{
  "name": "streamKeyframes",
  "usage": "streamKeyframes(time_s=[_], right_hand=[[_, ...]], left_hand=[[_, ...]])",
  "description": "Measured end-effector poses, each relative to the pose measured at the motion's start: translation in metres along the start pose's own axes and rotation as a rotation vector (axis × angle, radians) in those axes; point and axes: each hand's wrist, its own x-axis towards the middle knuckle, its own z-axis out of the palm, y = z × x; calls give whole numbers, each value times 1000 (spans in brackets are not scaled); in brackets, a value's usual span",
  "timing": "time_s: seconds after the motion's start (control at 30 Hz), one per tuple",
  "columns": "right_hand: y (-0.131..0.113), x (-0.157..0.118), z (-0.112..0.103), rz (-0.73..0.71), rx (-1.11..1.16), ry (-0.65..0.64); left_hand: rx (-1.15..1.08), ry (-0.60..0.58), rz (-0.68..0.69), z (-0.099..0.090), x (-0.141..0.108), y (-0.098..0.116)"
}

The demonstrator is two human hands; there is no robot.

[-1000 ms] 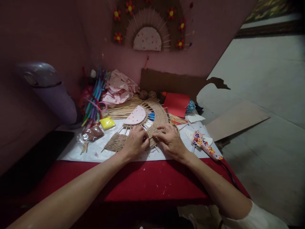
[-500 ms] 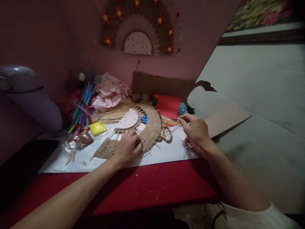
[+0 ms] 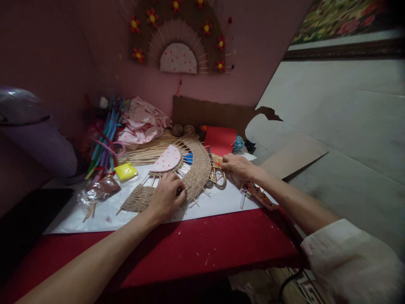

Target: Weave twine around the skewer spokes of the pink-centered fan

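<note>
A half-ring craft of wooden sticks woven with brown twine (image 3: 200, 166) lies on the white sheet, with a dotted pink-white half circle (image 3: 167, 158) at its centre. My left hand (image 3: 167, 192) presses on its lower part, fingers curled over the twine and sticks. Just beyond the gold-handled scissors (image 3: 219, 176), my right hand (image 3: 238, 167) is low over the sheet by the ends of some thin sticks. Its fingers are drawn together, and whatever is between them is hidden. Under the right wrist is a patterned glue gun-like object (image 3: 257, 195), partly covered.
Behind the craft are loose sticks (image 3: 139, 155), crumpled dotted cloth (image 3: 145, 120), twine balls (image 3: 183, 129), red paper (image 3: 220, 140) and cardboard (image 3: 215, 113). Pipe cleaners (image 3: 109, 135), a yellow clay pack (image 3: 125, 171) and a brown clay pack (image 3: 103, 188) lie left. A finished similar craft (image 3: 178, 58) hangs on the wall.
My right hand has moved left and a little down, from above the sheet's right side to beside the scissors. My left hand stays on the woven craft. The view has shifted slightly.
</note>
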Motion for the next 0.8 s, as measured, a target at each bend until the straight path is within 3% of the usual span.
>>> streamKeyframes(time_s=[0.13, 0.27, 0.43, 0.53, 0.6, 0.63, 0.73, 0.8], right_hand=[[4, 2, -3, -74, -92, -37], [9, -3, 1, -11, -99, -17], [25, -24, -13, 291, -16, 245], [19, -38, -31, 432, -14, 370], [-4, -43, -40, 549, 224, 596], [-22, -43, -43, 539, 455, 669], [-83, -38, -39, 427, 1153, 650], [-119, -31, -29, 386, 1408, 672]], left_hand=[[-7, -2, 2, -1, 0, 1], [-3, -11, 0, -1, 0, 1], [5, -10, 5, 1, 0, -1], [14, -8, 2, 2, -1, -1], [11, -11, -3, 1, -2, 0], [5, -14, -6, 1, -2, 0], [-7, -22, -14, 0, -2, 2], [-4, -21, -17, -1, -2, 3]])
